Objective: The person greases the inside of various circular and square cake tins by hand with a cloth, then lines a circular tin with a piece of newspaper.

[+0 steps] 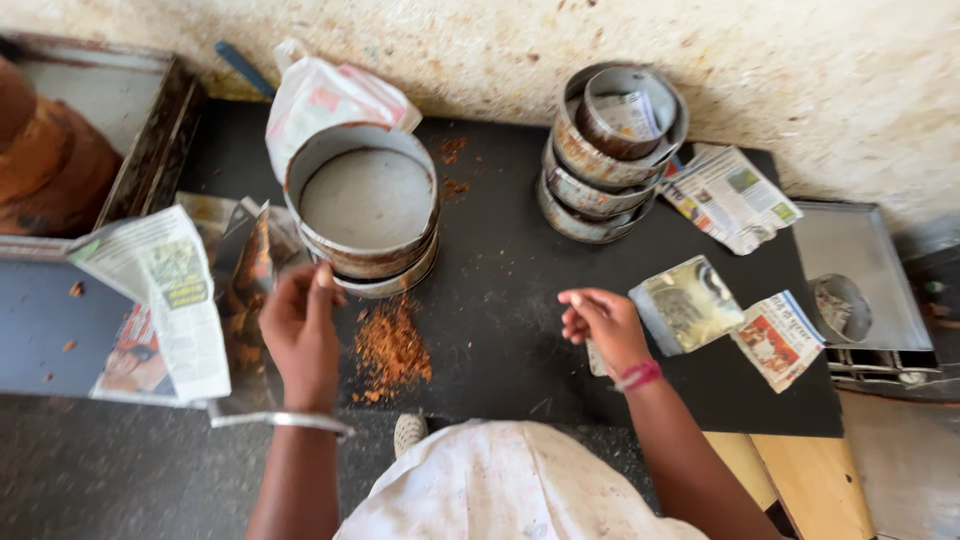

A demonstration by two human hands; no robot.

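1. Black matting covers the floor below a stained, speckled wall.
2. Left hand, wearing a metal bangle, is loosely curled with the fingertips pinched; what they hold, if anything, I cannot tell.
3. It hovers just below the sieve, beside the orange powder heaped on the mat.
4. Right hand, red thread at the wrist, has its fingers bent inward, half closed and holding nothing visible.
5. A folded paper lies just right of it.
6. Stacked tins stand behind, near the wall.
7. Newspaper lies at left.
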